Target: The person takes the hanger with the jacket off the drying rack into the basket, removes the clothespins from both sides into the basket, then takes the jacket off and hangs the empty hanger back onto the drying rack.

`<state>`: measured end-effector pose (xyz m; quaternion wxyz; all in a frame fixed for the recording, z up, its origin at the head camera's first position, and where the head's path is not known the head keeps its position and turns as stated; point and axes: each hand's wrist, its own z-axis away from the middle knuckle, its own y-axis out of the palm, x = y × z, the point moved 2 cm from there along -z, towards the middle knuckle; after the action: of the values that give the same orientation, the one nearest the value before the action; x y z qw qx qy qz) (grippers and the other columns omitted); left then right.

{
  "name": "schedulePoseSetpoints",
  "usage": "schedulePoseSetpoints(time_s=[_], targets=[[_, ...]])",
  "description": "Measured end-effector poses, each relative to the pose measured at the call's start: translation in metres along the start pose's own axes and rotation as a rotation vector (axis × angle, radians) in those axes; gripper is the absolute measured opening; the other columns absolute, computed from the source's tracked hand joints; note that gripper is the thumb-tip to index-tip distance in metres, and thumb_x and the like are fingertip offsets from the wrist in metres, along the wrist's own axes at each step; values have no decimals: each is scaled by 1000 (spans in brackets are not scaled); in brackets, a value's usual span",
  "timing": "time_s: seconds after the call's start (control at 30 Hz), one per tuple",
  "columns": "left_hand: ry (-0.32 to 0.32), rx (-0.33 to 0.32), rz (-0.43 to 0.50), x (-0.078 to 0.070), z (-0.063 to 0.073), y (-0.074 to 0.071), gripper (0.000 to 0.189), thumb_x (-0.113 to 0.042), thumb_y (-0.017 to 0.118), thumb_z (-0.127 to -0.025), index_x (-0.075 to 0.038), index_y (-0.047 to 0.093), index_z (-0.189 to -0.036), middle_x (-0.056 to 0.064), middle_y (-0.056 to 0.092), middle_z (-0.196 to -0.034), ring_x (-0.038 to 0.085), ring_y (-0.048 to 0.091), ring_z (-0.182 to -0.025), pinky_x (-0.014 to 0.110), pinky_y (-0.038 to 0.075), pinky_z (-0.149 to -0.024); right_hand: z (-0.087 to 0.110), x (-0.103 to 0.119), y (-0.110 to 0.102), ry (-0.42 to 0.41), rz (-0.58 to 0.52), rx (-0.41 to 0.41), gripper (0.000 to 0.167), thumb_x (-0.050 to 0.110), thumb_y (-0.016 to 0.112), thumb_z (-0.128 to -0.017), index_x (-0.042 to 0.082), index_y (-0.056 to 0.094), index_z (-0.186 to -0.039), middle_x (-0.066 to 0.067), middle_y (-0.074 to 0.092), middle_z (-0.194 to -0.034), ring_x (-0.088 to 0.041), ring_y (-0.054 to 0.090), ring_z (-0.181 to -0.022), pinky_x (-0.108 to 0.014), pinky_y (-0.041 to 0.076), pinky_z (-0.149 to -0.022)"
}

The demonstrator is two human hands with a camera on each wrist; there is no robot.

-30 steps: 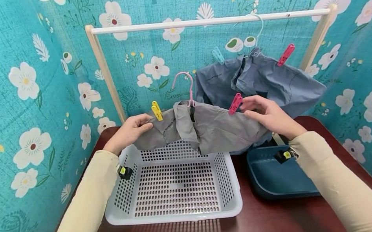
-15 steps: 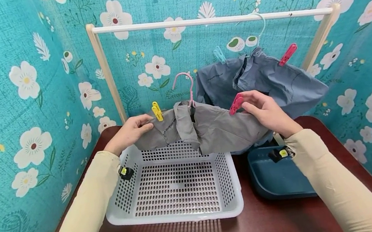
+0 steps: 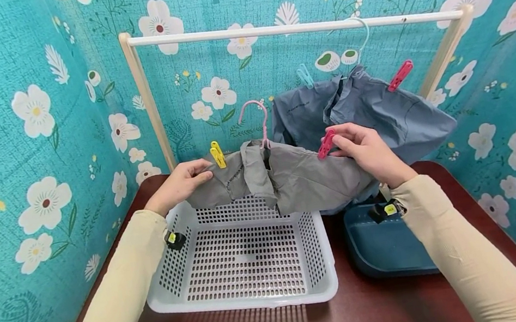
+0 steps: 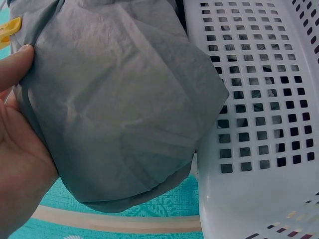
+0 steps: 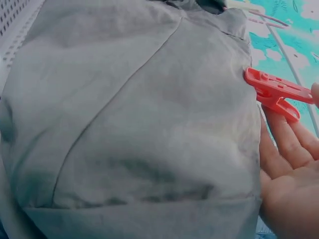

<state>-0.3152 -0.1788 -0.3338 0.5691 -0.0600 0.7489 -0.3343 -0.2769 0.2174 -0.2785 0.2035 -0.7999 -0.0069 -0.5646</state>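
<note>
Altogether two garments [image 3: 310,181], four clothespins [image 3: 325,145]

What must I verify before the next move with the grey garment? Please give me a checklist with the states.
1. Left hand pinches the grey garment: ok.
2. Yellow clip sits on its top edge: ok.
3. Nearer pink clip sits on the other side, pinched by the right hand: ok.
4. Pink hook hangs on the white bar: not ok, it stands below, off it.
5. Hanger arms lie straight inside: cannot tell, cloth hides them.
</note>
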Motion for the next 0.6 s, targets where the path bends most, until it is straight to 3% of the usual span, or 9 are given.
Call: schedulePoseSetpoints(time_s=[0.23,0.43,0.6], targets=[[-1,-5,14,-1,2,-1,25,-16,53,-98,-6,62,-119,10,61,-110,21,55,-92,36,44,-76,-2,1,0,17,19,-27,40,24,56,-97,1,54,-129,0,65,-110,-12,63,-94,-25,51,-80],[5,-6,2,-2,3,-1,25,-15,53,-98,-6,62,-119,10,61,-106,21,52,-86,35,43,-72,-1,-1,-1,-20,48,-59,34,23,58,-95,1,60,-120,0,67,-105,-11,64,-93,-23,49,-82],[12,-14,1,-3,3,-1,25,-15,53,-98,-5,62,-120,10,61,-109,20,54,-91,35,44,-75,-1,-1,-1,-60,34,-82,30,20,59,-95,1,62,-118,0,68,-104,-10,64,-94,-21,49,-81]])
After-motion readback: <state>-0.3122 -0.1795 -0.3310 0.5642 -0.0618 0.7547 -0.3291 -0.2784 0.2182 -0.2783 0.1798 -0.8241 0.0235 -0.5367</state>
